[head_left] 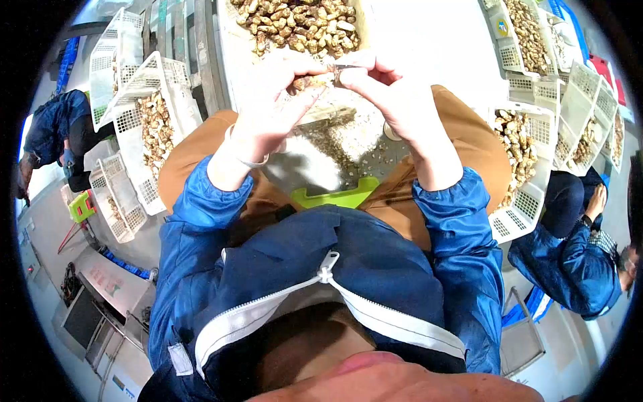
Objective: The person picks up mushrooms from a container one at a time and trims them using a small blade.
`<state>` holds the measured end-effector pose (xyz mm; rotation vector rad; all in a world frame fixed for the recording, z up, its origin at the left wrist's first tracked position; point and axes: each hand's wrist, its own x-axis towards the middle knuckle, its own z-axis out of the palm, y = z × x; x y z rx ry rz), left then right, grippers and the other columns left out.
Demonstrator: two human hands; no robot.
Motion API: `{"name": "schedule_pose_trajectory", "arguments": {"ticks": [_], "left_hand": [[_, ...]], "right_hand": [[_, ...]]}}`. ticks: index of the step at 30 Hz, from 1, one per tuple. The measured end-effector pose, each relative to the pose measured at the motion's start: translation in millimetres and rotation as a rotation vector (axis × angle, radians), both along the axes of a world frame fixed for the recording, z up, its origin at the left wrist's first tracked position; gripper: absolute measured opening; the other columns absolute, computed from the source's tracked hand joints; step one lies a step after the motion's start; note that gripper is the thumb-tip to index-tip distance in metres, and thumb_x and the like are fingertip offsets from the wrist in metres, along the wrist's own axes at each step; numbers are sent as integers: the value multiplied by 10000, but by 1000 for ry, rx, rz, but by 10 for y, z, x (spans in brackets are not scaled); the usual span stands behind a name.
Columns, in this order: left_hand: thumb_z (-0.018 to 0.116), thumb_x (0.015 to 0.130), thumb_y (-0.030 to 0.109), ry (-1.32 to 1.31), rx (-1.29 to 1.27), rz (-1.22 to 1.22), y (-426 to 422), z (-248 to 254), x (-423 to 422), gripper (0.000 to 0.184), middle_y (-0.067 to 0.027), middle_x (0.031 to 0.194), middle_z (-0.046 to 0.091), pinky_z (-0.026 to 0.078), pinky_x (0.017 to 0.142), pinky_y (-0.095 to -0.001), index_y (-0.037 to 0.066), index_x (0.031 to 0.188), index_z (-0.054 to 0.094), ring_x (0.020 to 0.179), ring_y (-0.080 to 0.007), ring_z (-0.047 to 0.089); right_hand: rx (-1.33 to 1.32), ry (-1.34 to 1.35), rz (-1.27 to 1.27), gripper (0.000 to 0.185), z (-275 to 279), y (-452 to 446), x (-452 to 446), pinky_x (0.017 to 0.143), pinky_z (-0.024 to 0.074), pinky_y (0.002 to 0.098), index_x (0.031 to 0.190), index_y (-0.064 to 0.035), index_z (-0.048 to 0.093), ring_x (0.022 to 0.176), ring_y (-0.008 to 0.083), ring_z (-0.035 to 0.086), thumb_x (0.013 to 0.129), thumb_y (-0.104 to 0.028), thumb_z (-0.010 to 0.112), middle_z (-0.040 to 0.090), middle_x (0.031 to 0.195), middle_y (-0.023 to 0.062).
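My left hand (266, 115) is closed around a brown and tan mushroom (308, 83), held above my lap. Close beside it, my right hand (396, 100) pinches a small knife (344, 66) whose dark, thin blade points at the mushroom. The blade's tip is too small to tell whether it touches. Just beyond both hands, a pile of similar mushrooms (301, 28) lies in a pale container (366, 27). Scraps and trimmings (338, 144) are scattered below the hands, between my knees.
White perforated baskets with mushrooms stand at my left (126, 127) and right (539, 127). A lime-green object (338, 194) sits between my thighs. One person in blue (57, 134) is at the far left, another (573, 264) at the right.
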<state>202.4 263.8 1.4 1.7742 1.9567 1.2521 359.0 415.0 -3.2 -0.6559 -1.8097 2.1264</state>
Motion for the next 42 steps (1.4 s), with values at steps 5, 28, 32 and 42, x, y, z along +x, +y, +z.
{"name": "schedule_pose_trajectory", "arguments": {"ticks": [5,28,32,42], "left_hand": [[747,814,27,70,16,42,12,46,-3,237,-143,1037,638,492,890,-340,-1,1031,656,1002,-263,616],[533,1035,235,-1321,-336,77,-76,-40,31,200,-71,835,659,403,489,-198,89,1172,532,561,-84,534],[516,1044,234,-1594,-351,54,-92,-3,23,202,-95,866,665,399,454,-185,84,1178,519,560,-77,533],[542,1020,216,-1410,-133,343,-770,137,-434,230,-54,805,622,389,482,-206,65,1192,565,541,-100,487]], "right_hand": [[80,118,69,127,-51,-1,2,755,517,237,969,-2,705,875,80,633,891,-103,699,711,953,62],[480,221,-11,102,-74,-51,-109,694,512,273,854,-13,658,788,142,643,854,-105,702,691,851,78],[187,-13,6,119,-47,-44,-53,680,504,280,868,-8,665,758,122,617,865,-123,695,662,821,60],[389,-12,40,209,42,61,-26,595,483,322,851,-14,637,650,146,594,894,-214,675,640,740,83]]}}
